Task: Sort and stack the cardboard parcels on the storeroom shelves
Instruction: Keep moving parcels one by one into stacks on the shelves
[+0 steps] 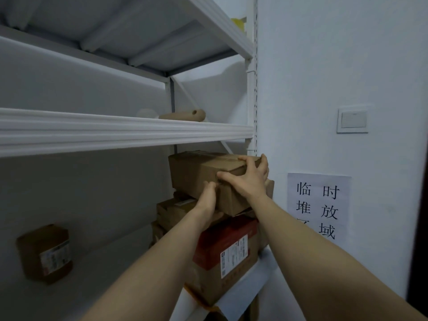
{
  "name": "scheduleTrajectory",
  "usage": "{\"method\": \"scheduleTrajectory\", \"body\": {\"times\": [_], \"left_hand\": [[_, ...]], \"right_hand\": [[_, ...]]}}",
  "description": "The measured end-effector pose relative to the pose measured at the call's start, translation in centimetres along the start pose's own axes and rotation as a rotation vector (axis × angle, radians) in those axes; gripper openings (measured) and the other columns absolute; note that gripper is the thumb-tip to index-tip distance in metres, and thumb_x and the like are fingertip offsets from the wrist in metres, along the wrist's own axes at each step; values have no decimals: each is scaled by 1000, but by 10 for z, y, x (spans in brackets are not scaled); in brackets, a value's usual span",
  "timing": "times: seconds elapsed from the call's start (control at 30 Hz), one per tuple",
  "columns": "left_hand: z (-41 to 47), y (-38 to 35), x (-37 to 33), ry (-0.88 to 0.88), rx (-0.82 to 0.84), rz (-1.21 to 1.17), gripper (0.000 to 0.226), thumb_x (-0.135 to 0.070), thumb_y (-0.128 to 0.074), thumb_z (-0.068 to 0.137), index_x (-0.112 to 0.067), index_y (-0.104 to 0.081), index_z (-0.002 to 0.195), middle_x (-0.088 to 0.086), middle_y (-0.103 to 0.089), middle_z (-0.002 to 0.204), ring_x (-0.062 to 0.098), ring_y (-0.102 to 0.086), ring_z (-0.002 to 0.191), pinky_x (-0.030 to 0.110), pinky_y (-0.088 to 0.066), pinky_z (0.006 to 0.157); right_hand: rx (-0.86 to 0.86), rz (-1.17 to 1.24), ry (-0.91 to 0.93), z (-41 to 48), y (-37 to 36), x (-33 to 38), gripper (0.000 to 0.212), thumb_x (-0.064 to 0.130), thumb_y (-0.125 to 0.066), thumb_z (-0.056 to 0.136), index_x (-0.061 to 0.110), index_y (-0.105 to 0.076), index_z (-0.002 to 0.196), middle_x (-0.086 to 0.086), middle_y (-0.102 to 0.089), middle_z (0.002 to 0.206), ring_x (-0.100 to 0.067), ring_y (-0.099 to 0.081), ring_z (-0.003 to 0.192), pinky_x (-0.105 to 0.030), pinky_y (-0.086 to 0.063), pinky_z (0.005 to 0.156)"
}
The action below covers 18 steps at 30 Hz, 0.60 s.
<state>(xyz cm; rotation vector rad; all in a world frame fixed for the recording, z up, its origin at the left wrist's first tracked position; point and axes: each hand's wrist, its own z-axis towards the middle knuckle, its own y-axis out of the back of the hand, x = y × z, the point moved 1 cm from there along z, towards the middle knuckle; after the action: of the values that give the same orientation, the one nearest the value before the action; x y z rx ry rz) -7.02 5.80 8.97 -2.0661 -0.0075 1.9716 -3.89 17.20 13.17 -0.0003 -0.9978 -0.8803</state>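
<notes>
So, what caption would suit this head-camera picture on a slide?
Storeroom sorting: left hand and right hand hold the top parcel of a stack on the shelf.

A white metal shelving unit (115, 128) filled the left of the view, its ribbed front edge running across to a perforated upright post (252, 100). Behind the shelves the back wall (81, 84) looked grey and dim. Just beside the post stood a brighter side wall (335, 66), pale white, carrying a white rocker light switch (352, 120) and, below it, a paper sign (318, 205) printed with large black Chinese characters. A dark vertical strip (420, 228) edged the far right.
</notes>
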Motion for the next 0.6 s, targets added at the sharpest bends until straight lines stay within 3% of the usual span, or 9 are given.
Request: {"method": "scheduleTrajectory", "body": {"times": [0.1,0.17,0.33,0.5,0.6], "left_hand": [[-1,0,-2,-12,3,22,53,-45,-31,97,-29,-28,147,6,-54,129,20,-55,108,35,-47,86],[-5,-2,-6,-28,6,35,48,-43,-28,99,-24,-37,142,4,-56,127,19,-53,111,35,-45,93],[-9,-6,-8,-16,11,96,32,-40,-25,102,-25,-54,102,4,-55,122,21,-47,123,39,-37,108],[-19,-10,-6,-1,-19,131,33,-37,-23,102,-24,-54,101,7,-58,115,26,-49,121,43,-36,108],[-24,-10,-7,-3,-12,137,42,-35,-24,101,-19,-56,122,9,-58,127,27,-50,122,42,-37,106]], "right_hand": [[12,18,9,5,-5,0,87,61,-76,64,39,-36,139,-7,4,159,-28,-2,147,-48,-11,119],[13,68,2,7,-7,-1,100,62,-77,63,39,-25,146,-6,4,158,-30,-10,146,-51,-20,117],[-5,48,-10,3,-11,-7,108,51,-78,68,32,-12,151,-8,-5,157,-32,-23,142,-52,-31,111],[-24,5,-39,-8,-10,-13,108,51,-77,70,20,-13,151,-10,-12,156,-30,-21,143,-49,-29,113],[-57,-48,-37,-14,-6,-11,108,54,-75,70,18,-15,151,-11,-13,156,-30,-16,144,-49,-23,116]]}}
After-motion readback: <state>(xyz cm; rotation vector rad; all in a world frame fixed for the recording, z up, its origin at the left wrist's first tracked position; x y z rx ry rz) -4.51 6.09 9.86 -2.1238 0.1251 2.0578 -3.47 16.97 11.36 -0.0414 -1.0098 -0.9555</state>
